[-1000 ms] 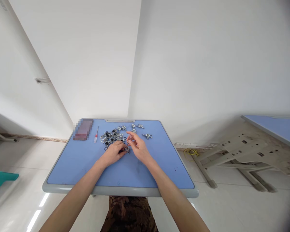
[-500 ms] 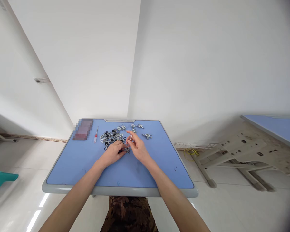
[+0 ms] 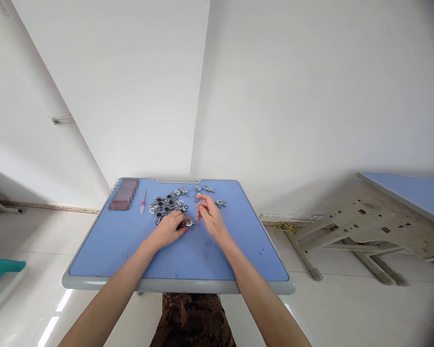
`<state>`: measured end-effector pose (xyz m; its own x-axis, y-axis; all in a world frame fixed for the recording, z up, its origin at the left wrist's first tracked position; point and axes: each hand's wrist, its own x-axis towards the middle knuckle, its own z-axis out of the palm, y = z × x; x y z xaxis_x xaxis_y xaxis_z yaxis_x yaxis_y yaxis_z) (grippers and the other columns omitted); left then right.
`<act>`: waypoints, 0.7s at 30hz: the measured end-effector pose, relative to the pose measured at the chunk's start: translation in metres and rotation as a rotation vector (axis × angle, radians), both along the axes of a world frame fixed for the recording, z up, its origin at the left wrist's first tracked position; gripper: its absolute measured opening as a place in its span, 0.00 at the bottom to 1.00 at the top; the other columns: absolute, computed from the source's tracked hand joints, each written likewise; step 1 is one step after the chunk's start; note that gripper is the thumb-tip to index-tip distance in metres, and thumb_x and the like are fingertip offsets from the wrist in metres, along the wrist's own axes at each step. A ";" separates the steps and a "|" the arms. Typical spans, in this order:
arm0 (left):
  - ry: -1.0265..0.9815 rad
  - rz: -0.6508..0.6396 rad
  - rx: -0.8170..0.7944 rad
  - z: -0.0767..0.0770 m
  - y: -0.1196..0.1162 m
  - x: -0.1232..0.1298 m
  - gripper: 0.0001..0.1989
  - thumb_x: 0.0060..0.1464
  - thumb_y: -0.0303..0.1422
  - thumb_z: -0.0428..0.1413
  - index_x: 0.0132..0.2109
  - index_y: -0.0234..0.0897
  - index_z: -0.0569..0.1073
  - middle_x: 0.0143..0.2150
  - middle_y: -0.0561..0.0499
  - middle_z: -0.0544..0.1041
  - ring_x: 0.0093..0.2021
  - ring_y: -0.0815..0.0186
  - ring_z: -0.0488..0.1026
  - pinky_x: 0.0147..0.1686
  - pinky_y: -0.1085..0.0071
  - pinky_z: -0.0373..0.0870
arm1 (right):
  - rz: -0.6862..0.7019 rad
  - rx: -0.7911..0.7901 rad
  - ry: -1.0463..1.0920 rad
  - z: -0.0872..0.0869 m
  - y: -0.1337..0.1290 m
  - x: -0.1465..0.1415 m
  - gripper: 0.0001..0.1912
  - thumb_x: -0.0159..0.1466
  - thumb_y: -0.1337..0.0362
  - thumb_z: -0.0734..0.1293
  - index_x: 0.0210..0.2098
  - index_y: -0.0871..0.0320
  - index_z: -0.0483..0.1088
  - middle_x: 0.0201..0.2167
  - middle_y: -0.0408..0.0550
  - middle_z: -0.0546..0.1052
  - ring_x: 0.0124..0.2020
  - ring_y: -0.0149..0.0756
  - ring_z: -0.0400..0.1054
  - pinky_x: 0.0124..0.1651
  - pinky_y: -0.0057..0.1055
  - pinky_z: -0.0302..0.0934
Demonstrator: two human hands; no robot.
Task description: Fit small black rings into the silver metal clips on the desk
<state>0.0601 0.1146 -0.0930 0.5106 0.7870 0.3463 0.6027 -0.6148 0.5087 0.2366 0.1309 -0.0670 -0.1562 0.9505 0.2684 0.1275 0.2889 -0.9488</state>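
Screwdriver: red-handled screwdriver (image 3: 142, 205), lying on the blue worktop (image 3: 202, 258), far left of the left hand.
Fitting pile: heaped metal fittings (image 3: 166, 207) with black rings, just beyond the left hand.
Left hand (image 3: 165, 230): grasping a metal fitting (image 3: 189, 223) at its fingertips.
Right hand (image 3: 211, 218): fingers pinched; any held item too small to tell.
Loose fittings: separate fittings (image 3: 220, 203), just beyond the right hand.

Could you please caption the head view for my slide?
A left hand holds a silver metal fitting on a blue table.
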 end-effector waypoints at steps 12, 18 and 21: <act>-0.097 0.051 0.067 0.011 -0.008 -0.003 0.10 0.52 0.23 0.50 0.41 0.38 0.68 0.39 0.48 0.69 0.39 0.64 0.68 0.39 0.68 0.67 | 0.146 0.018 -0.522 0.001 0.005 0.019 0.06 0.57 0.64 0.64 0.32 0.57 0.72 0.28 0.43 0.73 0.28 0.32 0.64 0.33 0.29 0.58; -0.048 0.018 0.112 0.008 -0.007 -0.002 0.05 0.58 0.26 0.49 0.38 0.38 0.69 0.40 0.49 0.70 0.42 0.64 0.68 0.43 0.67 0.67 | 0.214 0.035 -0.561 0.003 0.001 0.014 0.05 0.57 0.67 0.63 0.30 0.57 0.71 0.28 0.43 0.74 0.29 0.32 0.64 0.33 0.29 0.57; -0.027 0.021 0.131 0.006 -0.005 -0.002 0.06 0.59 0.27 0.48 0.38 0.38 0.70 0.41 0.48 0.70 0.42 0.64 0.68 0.44 0.66 0.67 | 0.206 0.048 -0.583 0.004 0.001 0.013 0.05 0.57 0.68 0.63 0.29 0.57 0.71 0.27 0.42 0.73 0.28 0.32 0.64 0.33 0.28 0.56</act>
